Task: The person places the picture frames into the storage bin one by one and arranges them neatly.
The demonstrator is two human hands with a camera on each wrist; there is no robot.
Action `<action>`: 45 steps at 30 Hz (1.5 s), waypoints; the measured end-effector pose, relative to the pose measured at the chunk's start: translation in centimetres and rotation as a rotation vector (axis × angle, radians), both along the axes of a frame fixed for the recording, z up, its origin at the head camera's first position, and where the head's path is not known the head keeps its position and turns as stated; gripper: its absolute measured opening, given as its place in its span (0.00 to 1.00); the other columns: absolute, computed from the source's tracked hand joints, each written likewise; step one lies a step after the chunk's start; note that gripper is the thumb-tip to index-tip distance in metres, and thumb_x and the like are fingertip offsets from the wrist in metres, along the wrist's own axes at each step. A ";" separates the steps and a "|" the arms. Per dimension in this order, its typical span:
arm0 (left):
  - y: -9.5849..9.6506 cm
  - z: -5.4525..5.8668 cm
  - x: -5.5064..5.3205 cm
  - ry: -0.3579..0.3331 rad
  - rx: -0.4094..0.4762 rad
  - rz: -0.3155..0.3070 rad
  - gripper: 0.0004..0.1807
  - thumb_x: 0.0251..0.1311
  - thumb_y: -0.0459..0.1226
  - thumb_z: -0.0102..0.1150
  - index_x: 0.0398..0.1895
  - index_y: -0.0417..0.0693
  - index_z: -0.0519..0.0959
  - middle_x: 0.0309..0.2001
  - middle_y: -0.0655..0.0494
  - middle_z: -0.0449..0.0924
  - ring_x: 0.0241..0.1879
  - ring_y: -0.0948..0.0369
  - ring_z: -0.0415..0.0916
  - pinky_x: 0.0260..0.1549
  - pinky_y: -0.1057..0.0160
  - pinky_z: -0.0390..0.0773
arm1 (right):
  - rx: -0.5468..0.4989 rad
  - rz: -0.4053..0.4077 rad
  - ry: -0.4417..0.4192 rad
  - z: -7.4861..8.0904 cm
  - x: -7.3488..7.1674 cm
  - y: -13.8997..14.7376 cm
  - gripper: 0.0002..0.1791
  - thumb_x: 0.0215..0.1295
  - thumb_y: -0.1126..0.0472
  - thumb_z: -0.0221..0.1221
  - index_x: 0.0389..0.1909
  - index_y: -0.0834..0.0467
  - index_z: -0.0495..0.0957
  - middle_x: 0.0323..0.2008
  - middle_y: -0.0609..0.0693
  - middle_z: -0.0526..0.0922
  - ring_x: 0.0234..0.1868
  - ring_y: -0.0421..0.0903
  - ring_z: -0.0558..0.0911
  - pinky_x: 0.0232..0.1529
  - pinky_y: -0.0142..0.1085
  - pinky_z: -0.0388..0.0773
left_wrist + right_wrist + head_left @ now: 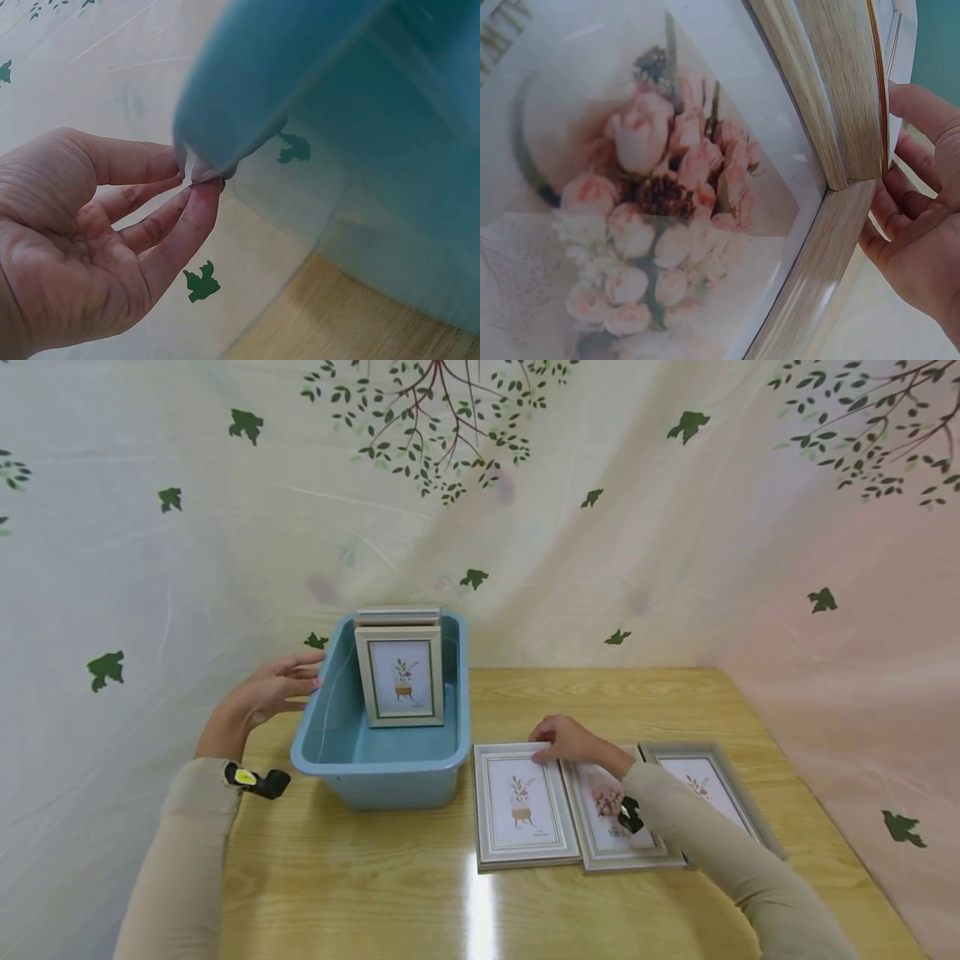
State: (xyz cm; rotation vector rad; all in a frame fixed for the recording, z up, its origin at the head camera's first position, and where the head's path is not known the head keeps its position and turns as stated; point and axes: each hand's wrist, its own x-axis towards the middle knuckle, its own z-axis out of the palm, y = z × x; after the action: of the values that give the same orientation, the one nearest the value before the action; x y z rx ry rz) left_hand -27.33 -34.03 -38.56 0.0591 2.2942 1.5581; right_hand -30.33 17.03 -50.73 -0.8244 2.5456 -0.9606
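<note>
At the left side of a blue plastic tub, my left hand holds the rim. Up close in the left wrist view, the fingertips meet at the rim's lip. My right hand grips the top edge of a white picture frame that lies on the table right of the tub. In the right wrist view, the thumb is at the front edge and the fingers curl behind. The frame's picture is a potted plant. Under the right forearm lies a frame with pink flowers.
Inside the tub, a cream picture frame leans upright in front of another frame. A grey-edged frame lies farthest right on the wooden table. A printed cloth hangs behind and beside the table.
</note>
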 end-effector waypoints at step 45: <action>0.3 0.2 0.9 0.014 0.000 0.009 0.39 0.77 0.38 0.51 0.84 0.48 0.44 0.79 0.34 0.51 0.76 0.36 0.55 0.70 0.31 0.62 | -0.101 0.086 -0.104 5.0 -1.5 0.9 0.13 0.64 0.68 0.67 0.49 0.65 0.85 0.46 0.59 0.89 0.46 0.50 0.85 0.49 0.37 0.83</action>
State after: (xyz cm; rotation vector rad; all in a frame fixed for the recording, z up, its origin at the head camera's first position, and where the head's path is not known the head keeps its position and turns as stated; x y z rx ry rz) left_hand -26.47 -33.74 -38.34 0.0604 2.3080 1.5668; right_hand -31.82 17.96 -45.77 -0.8801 2.3714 -1.0822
